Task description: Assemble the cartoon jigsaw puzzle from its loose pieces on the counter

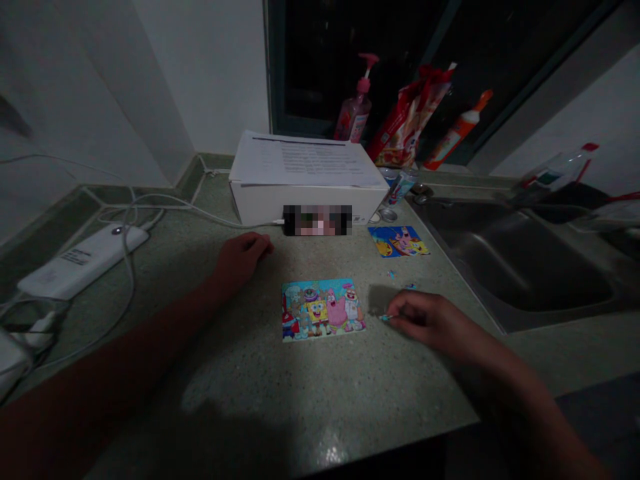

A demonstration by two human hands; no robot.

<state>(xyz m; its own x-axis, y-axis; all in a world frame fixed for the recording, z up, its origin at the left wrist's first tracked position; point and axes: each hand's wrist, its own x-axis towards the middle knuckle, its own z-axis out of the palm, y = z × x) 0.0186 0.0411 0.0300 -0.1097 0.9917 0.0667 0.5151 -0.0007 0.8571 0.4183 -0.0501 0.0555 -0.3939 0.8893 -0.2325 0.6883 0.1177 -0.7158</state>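
Speckled grey-green stone worktop (250,373) carries a small rectangular cartoon-printed jigsaw (323,309), long axis running left to right, just left of the right hand (430,323) (the nearer of the two), which pinches a tiny blue cardboard jigsaw piece (386,317), while the left hand (243,257) rests loosely curled and empty beyond its far-left corner.
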